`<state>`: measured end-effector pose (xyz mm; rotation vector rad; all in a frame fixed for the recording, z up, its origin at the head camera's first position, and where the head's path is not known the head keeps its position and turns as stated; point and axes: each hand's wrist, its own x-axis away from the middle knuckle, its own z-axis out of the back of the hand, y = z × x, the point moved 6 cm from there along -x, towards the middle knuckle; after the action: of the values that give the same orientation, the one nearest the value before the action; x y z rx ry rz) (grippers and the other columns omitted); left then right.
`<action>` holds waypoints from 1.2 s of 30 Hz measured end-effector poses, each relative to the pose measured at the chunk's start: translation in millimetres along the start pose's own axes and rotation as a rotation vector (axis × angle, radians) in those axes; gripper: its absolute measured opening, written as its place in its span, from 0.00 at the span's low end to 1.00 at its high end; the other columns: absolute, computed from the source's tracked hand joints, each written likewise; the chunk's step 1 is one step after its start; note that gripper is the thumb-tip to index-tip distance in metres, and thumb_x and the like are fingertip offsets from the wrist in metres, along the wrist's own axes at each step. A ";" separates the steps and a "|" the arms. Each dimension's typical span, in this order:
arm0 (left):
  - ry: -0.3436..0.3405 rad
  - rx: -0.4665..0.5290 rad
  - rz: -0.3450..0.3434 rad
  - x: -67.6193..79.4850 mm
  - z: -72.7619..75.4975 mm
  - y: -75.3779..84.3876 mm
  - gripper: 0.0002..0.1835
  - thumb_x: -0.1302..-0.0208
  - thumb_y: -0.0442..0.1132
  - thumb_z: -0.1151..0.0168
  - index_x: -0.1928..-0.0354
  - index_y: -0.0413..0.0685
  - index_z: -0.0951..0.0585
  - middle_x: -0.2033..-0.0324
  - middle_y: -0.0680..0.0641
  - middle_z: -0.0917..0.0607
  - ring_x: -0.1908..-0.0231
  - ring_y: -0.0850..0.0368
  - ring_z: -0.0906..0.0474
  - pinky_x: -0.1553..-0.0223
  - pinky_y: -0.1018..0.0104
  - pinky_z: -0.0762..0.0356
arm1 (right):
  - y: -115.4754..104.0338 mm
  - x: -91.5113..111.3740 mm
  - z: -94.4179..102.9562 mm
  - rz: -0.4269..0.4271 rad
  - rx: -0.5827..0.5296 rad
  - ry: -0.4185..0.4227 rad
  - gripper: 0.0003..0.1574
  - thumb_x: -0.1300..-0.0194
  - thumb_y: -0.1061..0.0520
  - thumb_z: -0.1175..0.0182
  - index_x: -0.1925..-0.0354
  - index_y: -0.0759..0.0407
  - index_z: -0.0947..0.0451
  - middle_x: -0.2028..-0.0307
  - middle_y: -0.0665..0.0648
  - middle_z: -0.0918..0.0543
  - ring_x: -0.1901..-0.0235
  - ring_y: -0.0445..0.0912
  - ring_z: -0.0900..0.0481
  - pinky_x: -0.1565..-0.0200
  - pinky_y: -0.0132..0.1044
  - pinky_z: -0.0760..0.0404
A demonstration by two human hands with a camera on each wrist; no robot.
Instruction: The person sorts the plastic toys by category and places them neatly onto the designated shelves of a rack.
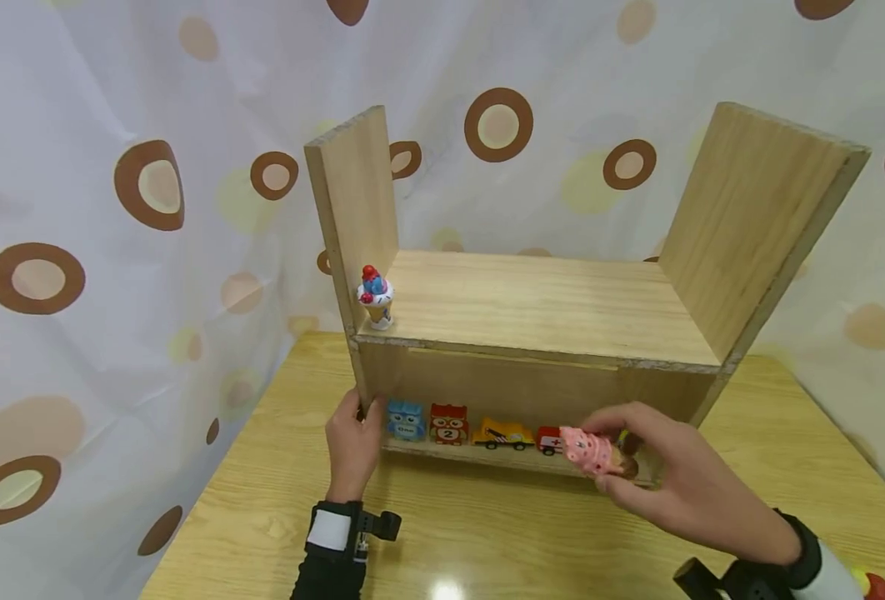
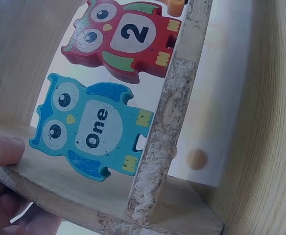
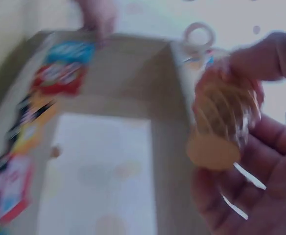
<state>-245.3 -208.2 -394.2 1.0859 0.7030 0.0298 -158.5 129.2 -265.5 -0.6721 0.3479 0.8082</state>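
Note:
My right hand point(image 1: 675, 479) holds a toy ice cream cone point(image 1: 591, 452) with a pink top, pinched between thumb and fingers in front of the shelf's lower level. In the right wrist view, blurred, the cone's flat tan base point(image 3: 214, 152) faces the camera. My left hand point(image 1: 354, 442) grips the left side panel of the wooden shelf point(image 1: 532, 304), thumb point(image 2: 7, 149) inside and fingers outside. Beside that thumb stands a blue owl block point(image 2: 91, 129) marked "One", then a red owl block point(image 2: 126, 36) marked 2. Another toy ice cream cone point(image 1: 377, 297) stands at the upper level's left end.
Along the lower level are a yellow toy truck point(image 1: 504, 433) and a red-and-white toy ambulance point(image 1: 550, 440), partly hidden by the pink cone. The shelf stands on a wooden table point(image 1: 442, 533) before a patterned cloth point(image 1: 555, 50). A red and yellow object point(image 1: 876, 585) shows at bottom right.

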 end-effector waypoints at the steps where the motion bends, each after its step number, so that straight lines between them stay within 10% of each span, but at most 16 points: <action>1: 0.002 -0.001 0.007 -0.1 0.9 -0.2 0.12 0.34 0.38 0.42 0.53 0.40 0.19 0.58 0.38 0.14 0.58 0.46 0.17 0.59 0.45 0.19 | -6.0 -8.6 1.0 -0.001 -0.004 0.029 0.33 0.50 0.66 0.31 0.47 0.47 0.28 0.58 0.43 0.21 0.67 0.34 0.28 0.69 0.29 0.27; 20: 0.018 -0.033 -0.004 -0.7 0.1 -2.2 0.13 0.34 0.39 0.41 0.52 0.40 0.19 0.57 0.38 0.14 0.58 0.47 0.17 0.60 0.46 0.18 | -38.6 -137.8 -14.2 -0.043 -0.374 0.172 0.27 0.41 0.66 0.39 0.43 0.61 0.31 0.51 0.58 0.24 0.63 0.47 0.20 0.62 0.36 0.18; 36: 0.012 -0.023 0.022 -2.2 -0.2 -3.4 0.13 0.34 0.38 0.41 0.51 0.41 0.19 0.55 0.38 0.14 0.56 0.46 0.17 0.55 0.46 0.19 | -21.1 -197.8 -59.9 -0.177 -0.329 0.164 0.32 0.42 0.57 0.35 0.41 0.61 0.33 0.50 0.60 0.22 0.56 0.49 0.23 0.53 0.44 0.19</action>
<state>-248.2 -210.4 -395.8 1.0718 0.7001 0.0627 -273.5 -29.8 -197.2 -1.0660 0.3010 0.6479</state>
